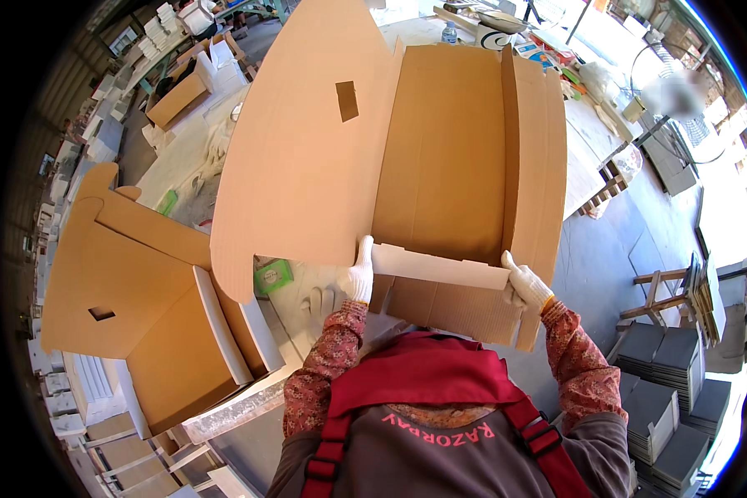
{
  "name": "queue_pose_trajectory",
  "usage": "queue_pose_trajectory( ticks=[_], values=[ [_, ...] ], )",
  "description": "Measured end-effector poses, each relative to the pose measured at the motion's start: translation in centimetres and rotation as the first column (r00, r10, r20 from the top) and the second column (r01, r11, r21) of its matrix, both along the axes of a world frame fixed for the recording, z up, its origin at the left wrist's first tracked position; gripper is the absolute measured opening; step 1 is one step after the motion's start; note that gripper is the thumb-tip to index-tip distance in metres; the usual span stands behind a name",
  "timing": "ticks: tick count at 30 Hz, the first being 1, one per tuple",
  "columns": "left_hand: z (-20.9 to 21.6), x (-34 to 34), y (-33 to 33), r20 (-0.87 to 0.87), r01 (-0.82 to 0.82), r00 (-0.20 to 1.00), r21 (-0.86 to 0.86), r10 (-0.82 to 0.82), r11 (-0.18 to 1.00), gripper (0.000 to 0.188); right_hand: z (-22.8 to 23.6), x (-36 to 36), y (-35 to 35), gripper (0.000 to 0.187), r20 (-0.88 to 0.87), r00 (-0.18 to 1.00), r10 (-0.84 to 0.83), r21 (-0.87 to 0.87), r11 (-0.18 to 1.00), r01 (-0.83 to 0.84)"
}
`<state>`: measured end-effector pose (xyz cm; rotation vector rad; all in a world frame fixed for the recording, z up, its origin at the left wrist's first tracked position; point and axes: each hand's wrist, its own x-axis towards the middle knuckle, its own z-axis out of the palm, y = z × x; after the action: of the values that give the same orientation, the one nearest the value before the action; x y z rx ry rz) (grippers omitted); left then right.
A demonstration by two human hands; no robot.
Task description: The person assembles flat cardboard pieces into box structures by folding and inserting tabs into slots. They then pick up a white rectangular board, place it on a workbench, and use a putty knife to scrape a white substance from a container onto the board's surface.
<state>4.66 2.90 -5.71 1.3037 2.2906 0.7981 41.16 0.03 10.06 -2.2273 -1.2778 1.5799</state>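
A large brown cardboard box (440, 149) lies in front of me with its inside facing up. Its broad lid flap (299, 174), which has a small rectangular cut-out, is spread out to the left. At the box's near end, a pale folded end flap (440, 267) stands between my hands. My left hand (359, 274), in a white knit glove, is closed on the left corner of that end. My right hand (527, 284), gloved alike, grips the right corner, its thumb on top; its other fingers are partly hidden by the cardboard.
At the left, another opened cardboard box (183, 340) rests tilted. A loose white glove (317, 304) and a green packet (272, 275) lie on the table beneath the lid. Stacks of dark grey flat pieces (656, 398) stand at the lower right. A water bottle (449, 33) stands beyond the box.
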Motion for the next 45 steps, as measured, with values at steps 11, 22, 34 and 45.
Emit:
queue_pose_trajectory(
  ticks=[11,22,34,45],
  values=[
    [6.1,2.5,-0.2,0.119,-0.156,0.981,0.038,0.151,0.987,0.046,-3.6,-2.0,-0.6,0.034,0.81,0.572,0.129,0.57,0.054,-0.82],
    [4.8,0.9,-0.8,0.227,-0.11,0.971,0.116,0.082,0.987,0.053,-3.6,-6.0,2.8,0.058,0.638,0.721,0.269,0.378,0.707,-0.598],
    [8.6,4.5,-5.2,-0.704,0.674,0.607,0.211,-0.368,0.708,0.066,-6.6,-6.4,4.7,0.041,0.683,0.725,0.088,0.328,0.85,-0.412],
    [4.9,3.7,1.0,-0.402,0.858,0.372,-0.195,-0.836,0.476,0.022,-5.3,-7.4,0.9,0.042,0.581,0.58,0.57,0.386,0.434,-0.814]
  ],
)
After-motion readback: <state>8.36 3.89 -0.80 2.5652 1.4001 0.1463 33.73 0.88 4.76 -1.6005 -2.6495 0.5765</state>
